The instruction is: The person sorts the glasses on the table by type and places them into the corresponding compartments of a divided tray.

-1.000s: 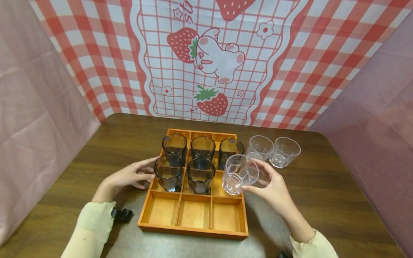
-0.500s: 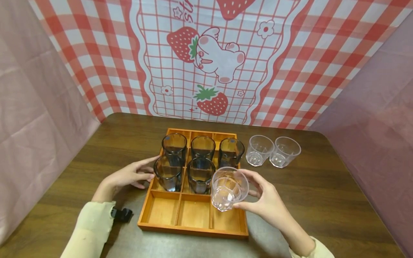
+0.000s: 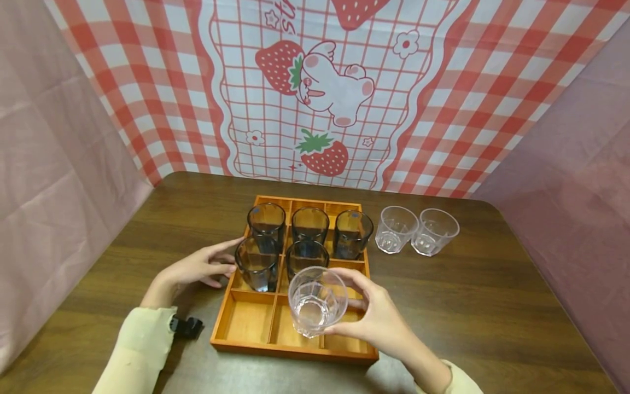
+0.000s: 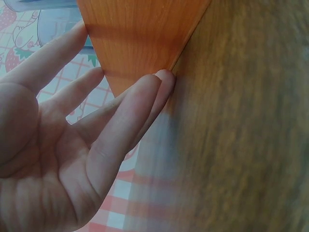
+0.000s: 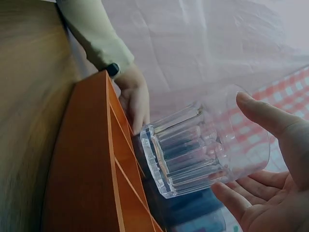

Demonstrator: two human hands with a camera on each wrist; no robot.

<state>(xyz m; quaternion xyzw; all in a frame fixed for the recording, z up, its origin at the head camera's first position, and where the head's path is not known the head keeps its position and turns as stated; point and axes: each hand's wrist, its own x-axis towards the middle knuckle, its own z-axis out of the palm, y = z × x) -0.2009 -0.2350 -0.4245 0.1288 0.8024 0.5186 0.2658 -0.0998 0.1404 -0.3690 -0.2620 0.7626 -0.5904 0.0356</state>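
My right hand [image 3: 376,320] holds a clear plastic cup [image 3: 317,303] between thumb and fingers, above the front row of a wooden compartment tray [image 3: 295,354]. In the right wrist view the clear cup [image 5: 193,145] is tilted, its faceted base over the tray. My left hand [image 3: 199,268] rests at the tray's left side, fingertips touching its wall [image 4: 140,43], fingers fairly straight. Several dark tinted glasses stand in the tray's compartments, among them a back left glass [image 3: 266,221] and a back right glass [image 3: 352,235]. The held cup partly hides the middle glass [image 3: 307,253].
Two more clear cups, a nearer one [image 3: 396,230] and a farther right one [image 3: 434,232], stand on the brown table [image 3: 492,284] right of the tray. A checked strawberry cloth [image 3: 315,109] hangs behind, with pink cloth at both sides.
My right hand has carried the clear cup left and toward the tray's near edge, from the right column to above the front middle compartment. The left hand has stayed put.
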